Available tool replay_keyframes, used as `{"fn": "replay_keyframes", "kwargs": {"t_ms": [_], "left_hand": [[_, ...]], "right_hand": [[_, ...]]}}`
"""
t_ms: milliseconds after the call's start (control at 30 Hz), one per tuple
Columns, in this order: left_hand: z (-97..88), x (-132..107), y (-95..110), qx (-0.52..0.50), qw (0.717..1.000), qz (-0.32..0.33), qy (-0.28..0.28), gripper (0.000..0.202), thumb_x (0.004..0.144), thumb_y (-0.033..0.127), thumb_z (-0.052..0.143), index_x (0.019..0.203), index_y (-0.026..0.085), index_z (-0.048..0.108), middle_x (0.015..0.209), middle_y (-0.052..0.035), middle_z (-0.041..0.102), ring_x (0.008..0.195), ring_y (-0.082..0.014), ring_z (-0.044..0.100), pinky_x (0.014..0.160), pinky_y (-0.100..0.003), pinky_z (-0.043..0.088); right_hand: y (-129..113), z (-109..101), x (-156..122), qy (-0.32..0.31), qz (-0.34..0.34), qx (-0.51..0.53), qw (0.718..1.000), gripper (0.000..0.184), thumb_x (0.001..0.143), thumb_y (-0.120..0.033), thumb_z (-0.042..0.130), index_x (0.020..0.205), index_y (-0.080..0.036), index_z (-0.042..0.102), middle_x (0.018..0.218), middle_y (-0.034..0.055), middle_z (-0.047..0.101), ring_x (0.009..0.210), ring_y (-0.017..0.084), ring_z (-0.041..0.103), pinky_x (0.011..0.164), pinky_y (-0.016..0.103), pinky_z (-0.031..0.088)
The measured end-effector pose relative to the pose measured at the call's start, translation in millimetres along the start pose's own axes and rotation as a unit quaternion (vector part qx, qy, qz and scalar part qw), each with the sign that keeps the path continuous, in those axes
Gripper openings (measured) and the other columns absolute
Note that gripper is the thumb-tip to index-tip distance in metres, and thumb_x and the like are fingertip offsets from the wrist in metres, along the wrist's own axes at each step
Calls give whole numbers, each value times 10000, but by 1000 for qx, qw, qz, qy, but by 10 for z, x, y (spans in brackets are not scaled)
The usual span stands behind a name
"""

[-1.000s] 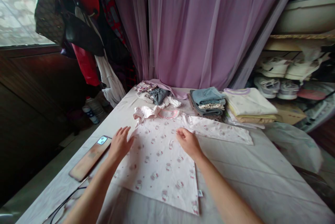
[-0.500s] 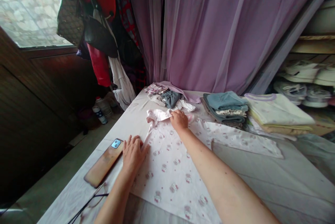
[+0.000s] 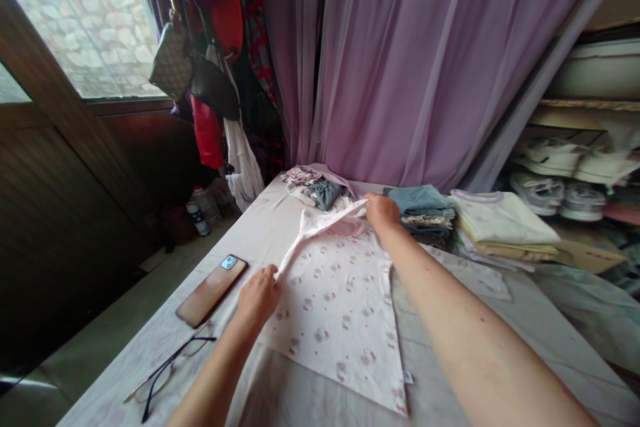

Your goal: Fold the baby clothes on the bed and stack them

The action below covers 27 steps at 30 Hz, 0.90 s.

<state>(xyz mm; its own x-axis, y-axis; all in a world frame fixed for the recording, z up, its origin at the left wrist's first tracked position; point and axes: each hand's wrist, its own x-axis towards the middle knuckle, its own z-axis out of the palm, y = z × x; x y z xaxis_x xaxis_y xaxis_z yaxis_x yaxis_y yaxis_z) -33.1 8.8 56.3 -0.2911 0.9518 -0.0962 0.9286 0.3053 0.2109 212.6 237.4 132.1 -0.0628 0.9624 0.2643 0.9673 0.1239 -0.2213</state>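
A white long-sleeved shirt point(image 3: 335, 300) with a small reddish character print lies spread on the covered table point(image 3: 260, 227). At its left edge, my left hand point(image 3: 259, 290) pinches the fabric, with the fingers closed. My right hand point(image 3: 383, 214) grips a raised part of the shirt near the neckline and lifts it, so a taut fold runs between the two hands. The pink inside of the collar shows below that fold. One sleeve stretches out to the right, partly behind my right forearm.
Left of the shirt lie a phone point(image 3: 213, 290) and eyeglasses point(image 3: 170, 364). A crumpled clothes heap point(image 3: 320, 190) sits at the back. Folded clothes point(image 3: 425, 207) and a second folded stack point(image 3: 505, 220) stand at the back right. Bags point(image 3: 173, 64) hang on the left; shoes point(image 3: 555, 194) fill shelves.
My right hand has moved right, lifting the shirt's edge near the neckline. My left hand has gone from lying flat to pinching the left edge. The view has shifted slightly.
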Motion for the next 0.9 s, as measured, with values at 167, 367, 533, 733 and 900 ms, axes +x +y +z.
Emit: {"fn": "replay_keyframes", "kwargs": {"t_ms": [167, 367, 533, 733, 900], "left_hand": [[-81, -94, 85, 43, 999, 4, 9, 256, 939, 209, 399, 1087, 200, 607, 1123, -91, 676, 998, -233, 654, 769, -305, 452], [-191, -204, 430, 7, 999, 53, 0, 269, 896, 199, 435, 1079, 225, 629, 1076, -80, 710, 951, -227, 674, 767, -301, 468], [-91, -223, 757, -2, 997, 59, -54, 285, 860, 251, 488, 1100, 230, 641, 1059, -106, 725, 964, -265, 679, 759, -323, 486], [46, -186, 1056, 8, 991, 85, -99, 310, 864, 258, 491, 1136, 221, 636, 1115, -126, 708, 1022, -274, 668, 787, -326, 496], [58, -117, 1079, 6, 987, 99, -126, 305, 835, 296, 551, 1117, 230, 645, 1088, -86, 720, 1000, -241, 674, 769, -282, 494]], "right_hand": [[294, -121, -88, 43, 18, 44, 998, 385, 836, -132, 450, 1093, -199, 729, 1001, 97, 746, 921, 215, 671, 780, 279, 464], [574, -239, -182, 105, 3, 98, 990, 365, 830, -167, 443, 1042, -182, 739, 1028, 85, 742, 954, 227, 660, 830, 299, 471], [774, -350, -159, 157, 10, 131, 979, 372, 802, -178, 428, 1012, -169, 735, 1015, 92, 741, 937, 232, 657, 834, 317, 480], [973, -340, -260, 181, -7, 190, 965, 283, 721, -174, 466, 829, -189, 727, 904, 72, 744, 865, 224, 649, 791, 312, 486], [1040, -255, -482, 181, -14, 213, 960, 259, 684, -145, 454, 758, -198, 696, 859, 62, 733, 865, 218, 647, 804, 310, 479]]}}
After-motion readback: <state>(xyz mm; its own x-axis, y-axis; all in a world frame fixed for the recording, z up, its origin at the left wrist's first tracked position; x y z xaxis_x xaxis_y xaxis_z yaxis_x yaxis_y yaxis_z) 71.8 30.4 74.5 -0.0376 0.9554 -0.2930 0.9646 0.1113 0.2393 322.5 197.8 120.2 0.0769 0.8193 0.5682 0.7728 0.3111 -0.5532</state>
